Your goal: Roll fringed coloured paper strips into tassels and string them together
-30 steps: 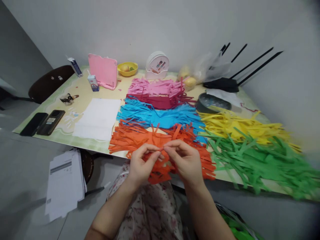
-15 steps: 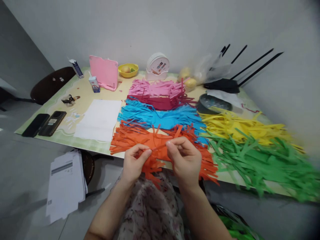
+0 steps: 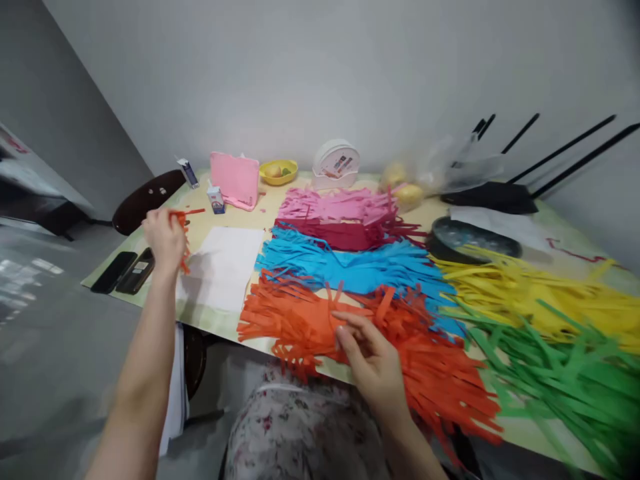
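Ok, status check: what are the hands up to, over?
Left hand raised over table's left side, grip shut on orange strip. Right hand on orange pile. White sheet between them.

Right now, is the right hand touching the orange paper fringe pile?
Touching: in the head view the right hand rests fingertips on the orange paper fringe pile.
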The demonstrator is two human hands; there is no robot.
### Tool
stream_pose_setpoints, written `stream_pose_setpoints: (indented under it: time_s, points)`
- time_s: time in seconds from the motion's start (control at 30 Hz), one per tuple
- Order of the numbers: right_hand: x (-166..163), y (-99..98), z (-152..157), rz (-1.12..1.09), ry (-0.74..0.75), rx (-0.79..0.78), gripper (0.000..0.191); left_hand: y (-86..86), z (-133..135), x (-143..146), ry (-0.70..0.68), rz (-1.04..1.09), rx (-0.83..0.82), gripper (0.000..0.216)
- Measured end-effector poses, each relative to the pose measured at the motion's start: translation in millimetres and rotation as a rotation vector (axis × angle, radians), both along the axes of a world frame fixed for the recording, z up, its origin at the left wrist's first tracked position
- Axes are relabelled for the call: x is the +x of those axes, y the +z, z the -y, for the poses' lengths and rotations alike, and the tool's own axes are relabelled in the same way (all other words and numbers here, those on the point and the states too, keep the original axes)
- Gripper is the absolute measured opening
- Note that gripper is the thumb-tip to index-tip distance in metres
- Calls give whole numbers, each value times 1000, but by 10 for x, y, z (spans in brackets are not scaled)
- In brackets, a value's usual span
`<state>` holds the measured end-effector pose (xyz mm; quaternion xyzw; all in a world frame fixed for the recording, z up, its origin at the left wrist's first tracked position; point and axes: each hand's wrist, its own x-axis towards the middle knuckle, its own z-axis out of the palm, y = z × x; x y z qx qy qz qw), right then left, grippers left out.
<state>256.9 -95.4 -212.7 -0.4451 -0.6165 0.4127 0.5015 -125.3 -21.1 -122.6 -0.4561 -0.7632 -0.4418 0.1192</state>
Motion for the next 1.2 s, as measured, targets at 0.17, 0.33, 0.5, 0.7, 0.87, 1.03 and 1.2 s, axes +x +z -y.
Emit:
stream_pose_setpoints:
  time_s: [0.17, 0.33, 0.5, 0.7, 0.87, 1.03, 1.2]
  points:
    - [270, -168, -100, 226, -78, 118, 22, -142, -1132, 166, -160, 39, -178, 15]
    - [563, -292, -129, 434, -95, 286, 17, -571, -1604, 491, -234, 61, -405, 13]
    - [715, -582, -95, 603, 115, 409, 19, -540, -1657, 533, -208, -22, -452, 7]
    - [844, -775, -91, 813, 261, 462, 30, -394, -984, 969, -359, -150, -438, 33]
    - [870, -710, -121, 944, 259, 523, 28, -719, 439, 1957, -1248, -296, -342, 33]
    - [912, -703, -111, 1034, 277, 611, 27, -1151, 923, 2583, -1092, -394, -609, 28]
    - [935, -634, -137, 1037, 296, 526, 22, -1240, 778, 2665, -1002, -468, -710, 29]
